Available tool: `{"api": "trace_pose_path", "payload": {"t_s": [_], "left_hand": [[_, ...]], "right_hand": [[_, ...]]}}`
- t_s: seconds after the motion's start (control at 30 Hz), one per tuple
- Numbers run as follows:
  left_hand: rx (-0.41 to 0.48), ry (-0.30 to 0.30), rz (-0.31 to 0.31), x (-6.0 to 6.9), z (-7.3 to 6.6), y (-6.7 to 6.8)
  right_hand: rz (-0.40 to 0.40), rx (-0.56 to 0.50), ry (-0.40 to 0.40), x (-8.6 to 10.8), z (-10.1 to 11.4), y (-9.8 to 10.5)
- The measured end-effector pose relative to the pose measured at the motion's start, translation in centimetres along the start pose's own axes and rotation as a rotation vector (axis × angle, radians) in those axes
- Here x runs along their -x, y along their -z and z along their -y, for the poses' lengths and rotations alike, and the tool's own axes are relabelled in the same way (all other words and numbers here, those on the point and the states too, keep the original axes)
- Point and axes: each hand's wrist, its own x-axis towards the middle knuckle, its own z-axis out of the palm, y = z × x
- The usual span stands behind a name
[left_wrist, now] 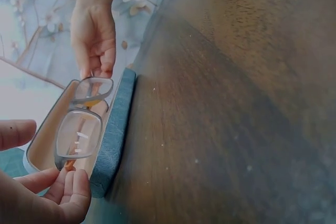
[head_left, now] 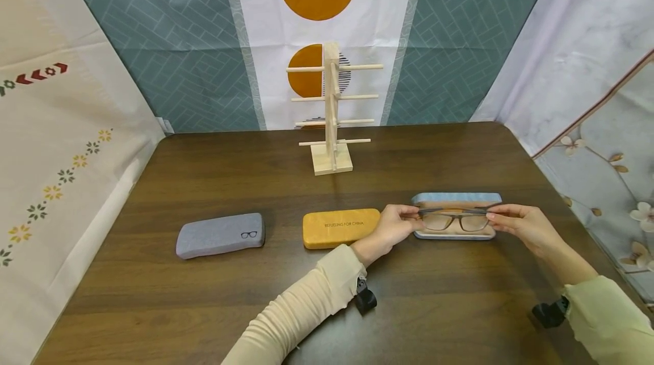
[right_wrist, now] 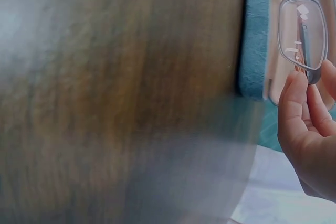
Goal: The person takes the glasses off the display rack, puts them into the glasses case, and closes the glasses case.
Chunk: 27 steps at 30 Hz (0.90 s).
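Observation:
A pair of dark-framed eyeglasses (head_left: 454,221) is held level over an open blue glasses case (head_left: 456,197) on the right part of the table. The left hand (head_left: 392,226) pinches one end of the frame, the right hand (head_left: 518,225) the other. In the left wrist view both lenses of the eyeglasses (left_wrist: 79,134) show above the case's pale lining, with the right hand (left_wrist: 96,40) at the far end. The right wrist view shows fingertips of the right hand (right_wrist: 307,114) gripping the frame's corner beside a lens.
A yellow glasses case (head_left: 337,227) lies left of the blue one, partly behind the left hand. Farther left is a closed grey glasses case (head_left: 221,235). A wooden rack (head_left: 331,109) with several pegs stands at the back of the brown table (head_left: 225,308). Patterned cloths hang around it.

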Motion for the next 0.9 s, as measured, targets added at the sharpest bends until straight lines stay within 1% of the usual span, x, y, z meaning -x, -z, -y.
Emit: {"api": "trace_pose_path", "payload": {"t_s": [0.13, 0.3, 0.5, 0.6, 0.7, 0.8, 0.9], "left_hand": [[-0.041, 0.028, -0.008, -0.12, 0.14, -0.18], [-0.087, 0.049, 0.006, -0.19, 0.01, -0.39], [-0.15, 0.048, 0.014, -0.38, 0.01, -0.47], [-0.169, 0.045, 0.018, -0.4, 0.06, -0.5], [-0.178, 0.037, 0.007, -0.35, 0.11, -0.54], [-0.202, 0.029, -0.01, -0.31, 0.16, -0.56], [-0.207, 0.03, -0.003, -0.32, 0.21, -0.54]], "right_hand": [[-0.008, 0.063, -0.016, -0.07, -0.23, -0.18], [-0.029, 0.128, -0.028, -0.2, -0.4, -0.11], [-0.047, 0.158, -0.036, -0.51, -0.56, -0.02], [-0.063, 0.212, -0.03, -0.56, -0.68, -0.06], [-0.073, 0.255, -0.025, -0.57, -0.79, -0.18], [-0.075, 0.264, -0.023, -0.57, -0.88, -0.29], [-0.073, 0.256, -0.026, -0.5, -0.93, -0.27]]}}
